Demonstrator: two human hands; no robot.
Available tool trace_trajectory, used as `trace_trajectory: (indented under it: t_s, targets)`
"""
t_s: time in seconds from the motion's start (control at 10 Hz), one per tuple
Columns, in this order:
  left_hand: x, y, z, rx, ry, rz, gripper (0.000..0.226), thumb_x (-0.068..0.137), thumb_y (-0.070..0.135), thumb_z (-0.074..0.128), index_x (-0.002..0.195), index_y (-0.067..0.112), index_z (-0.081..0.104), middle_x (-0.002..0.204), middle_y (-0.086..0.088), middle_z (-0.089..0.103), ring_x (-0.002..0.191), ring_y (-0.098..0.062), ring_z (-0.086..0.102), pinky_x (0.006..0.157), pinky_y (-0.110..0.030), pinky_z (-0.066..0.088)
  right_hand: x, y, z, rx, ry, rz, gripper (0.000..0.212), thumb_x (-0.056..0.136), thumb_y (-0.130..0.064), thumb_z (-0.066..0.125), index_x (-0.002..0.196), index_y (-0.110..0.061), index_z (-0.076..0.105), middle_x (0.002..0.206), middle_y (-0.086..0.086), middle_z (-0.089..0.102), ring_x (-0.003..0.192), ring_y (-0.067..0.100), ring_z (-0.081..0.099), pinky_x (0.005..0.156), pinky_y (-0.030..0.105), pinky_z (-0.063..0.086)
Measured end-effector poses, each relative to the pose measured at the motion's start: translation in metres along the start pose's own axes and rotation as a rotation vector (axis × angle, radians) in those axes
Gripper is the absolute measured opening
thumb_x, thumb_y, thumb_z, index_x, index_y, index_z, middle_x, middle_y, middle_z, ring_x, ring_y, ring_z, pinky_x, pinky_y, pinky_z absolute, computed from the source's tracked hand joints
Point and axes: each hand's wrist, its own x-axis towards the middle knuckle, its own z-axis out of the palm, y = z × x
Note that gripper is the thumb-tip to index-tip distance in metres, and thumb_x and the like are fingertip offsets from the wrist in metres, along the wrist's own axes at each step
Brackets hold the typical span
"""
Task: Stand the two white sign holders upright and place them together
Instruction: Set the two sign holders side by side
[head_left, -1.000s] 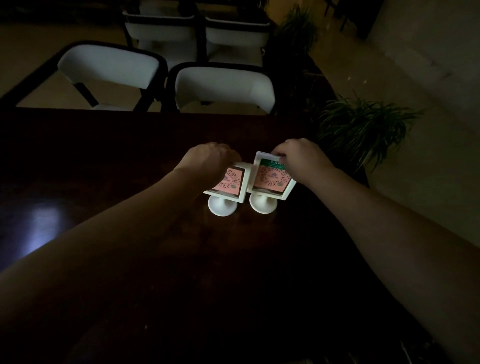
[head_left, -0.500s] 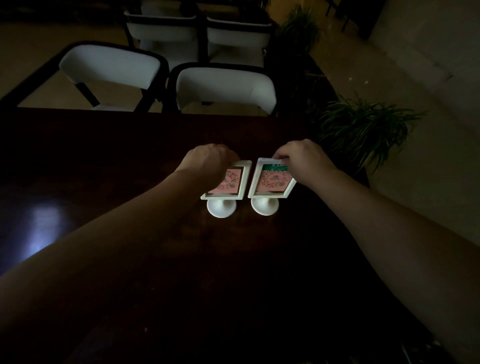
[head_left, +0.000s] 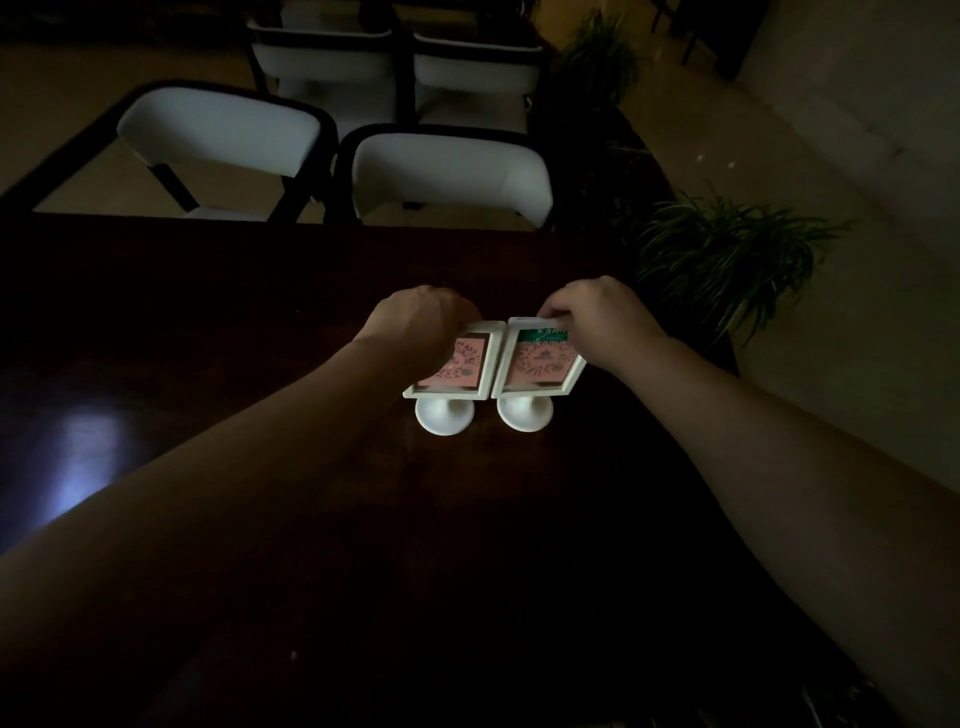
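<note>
Two white sign holders stand upright side by side on round bases in the middle of the dark wooden table (head_left: 260, 312). The left sign holder (head_left: 470, 374) shows a pink card, and my left hand (head_left: 415, 322) grips its top left part. The right sign holder (head_left: 537, 364) shows a pink card with a green strip on top, and my right hand (head_left: 597, 317) holds its top edge. The two frames touch along their inner edges, while their bases stand a little apart.
Two white-cushioned chairs (head_left: 447, 171) stand at the table's far edge, with more chairs behind them. A potted green plant (head_left: 727, 249) stands by the table's right side. The room is dim, and a light patch (head_left: 78, 457) reflects on the table at left.
Both frames turned from tilted to level and square, and their inner edges closed together. My hands stayed on the holders.
</note>
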Motion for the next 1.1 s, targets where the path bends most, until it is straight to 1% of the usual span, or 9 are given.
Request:
trace_trajectory:
  t_s: [0.2,0.5,0.8,0.9,1.1]
  targets:
    - [-0.0005,0.0001,0.0014,-0.013,0.033,-0.007,0.034,0.099,0.017,0.046,0.121,0.032,0.066,0.116,0.003,0.070,0.098,-0.022,0.067,0.074,-0.041,0.059,-0.0026,-0.0009,-0.0010,0.005,-0.017,0.032,0.025,0.094,-0.008,0.060,0.109,-0.021,0.075,0.106,0.006,0.071,0.095,0.023,0.066,0.071,0.032,0.052]
    - [-0.0009,0.0024,0.0004,-0.011,0.034,-0.009,0.035,0.098,0.016,0.046,0.122,0.033,0.066,0.115,0.002,0.070,0.095,-0.022,0.068,0.073,-0.041,0.060,-0.0068,-0.0041,-0.0044,-0.006,-0.030,0.037,0.025,0.095,-0.009,0.058,0.112,-0.019,0.074,0.108,0.007,0.071,0.097,0.024,0.065,0.077,0.035,0.055]
    - [0.0007,0.0002,0.0024,-0.064,0.017,-0.022,0.033,0.100,0.019,0.045,0.122,0.034,0.066,0.114,0.002,0.070,0.096,-0.022,0.067,0.075,-0.042,0.059,-0.0058,-0.0027,-0.0032,-0.017,-0.029,0.033,0.026,0.093,-0.008,0.061,0.111,-0.021,0.074,0.108,0.006,0.071,0.097,0.024,0.065,0.078,0.039,0.057]
    - [0.0035,-0.0013,0.0035,-0.061,0.032,-0.028,0.034,0.101,0.021,0.045,0.123,0.035,0.065,0.115,0.004,0.070,0.096,-0.021,0.067,0.074,-0.038,0.058,-0.0045,-0.0006,-0.0032,-0.021,-0.034,0.040,0.027,0.093,-0.008,0.061,0.111,-0.022,0.075,0.108,0.005,0.071,0.098,0.024,0.065,0.079,0.040,0.056]
    - [0.0019,0.0001,0.0031,-0.037,0.042,-0.028,0.035,0.100,0.019,0.047,0.128,0.034,0.062,0.117,0.003,0.069,0.095,-0.020,0.067,0.069,-0.033,0.058,-0.0040,0.0002,-0.0040,-0.028,-0.055,0.045,0.029,0.096,-0.013,0.059,0.119,-0.024,0.072,0.117,0.004,0.070,0.105,0.024,0.063,0.086,0.043,0.054]
